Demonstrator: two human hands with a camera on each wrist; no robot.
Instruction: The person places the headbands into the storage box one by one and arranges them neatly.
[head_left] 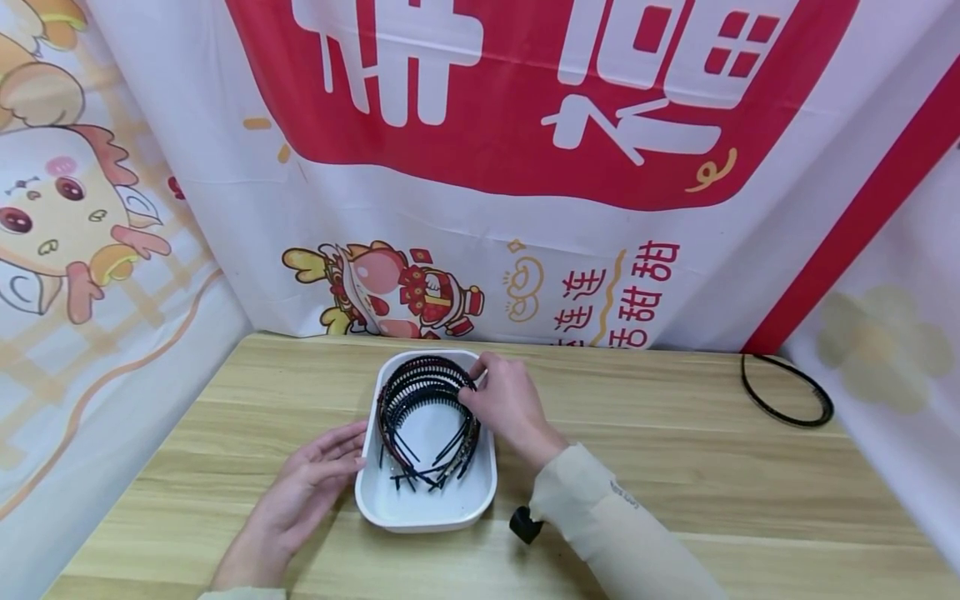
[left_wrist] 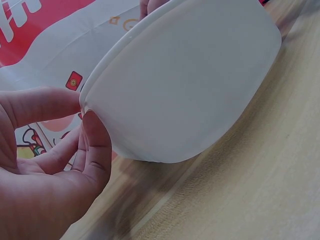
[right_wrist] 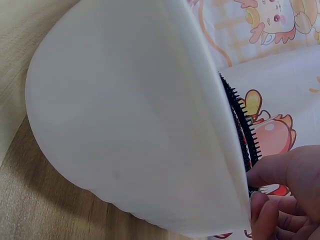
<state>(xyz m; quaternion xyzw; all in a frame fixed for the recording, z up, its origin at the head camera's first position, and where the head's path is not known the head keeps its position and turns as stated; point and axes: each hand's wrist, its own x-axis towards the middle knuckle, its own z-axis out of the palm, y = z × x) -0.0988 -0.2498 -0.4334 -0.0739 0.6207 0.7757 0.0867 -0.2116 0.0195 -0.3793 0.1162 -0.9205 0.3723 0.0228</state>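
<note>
A white rectangular tub with rounded corners stands on the wooden table. Inside it lie several dark toothed headbands, nested together with their ends crossing. My right hand reaches over the tub's far right rim and pinches a headband between thumb and fingers. In the right wrist view, the tub's wall hides most of the headbands, and only a toothed black edge shows. My left hand touches the tub's left side with its fingertips near the rim, its fingers loosely extended. The tub's outer wall fills much of the left wrist view.
A single black headband lies at the table's far right, near the side cloth. A small black object is beside the right sleeve. Printed cloths hang behind and at both sides of the table.
</note>
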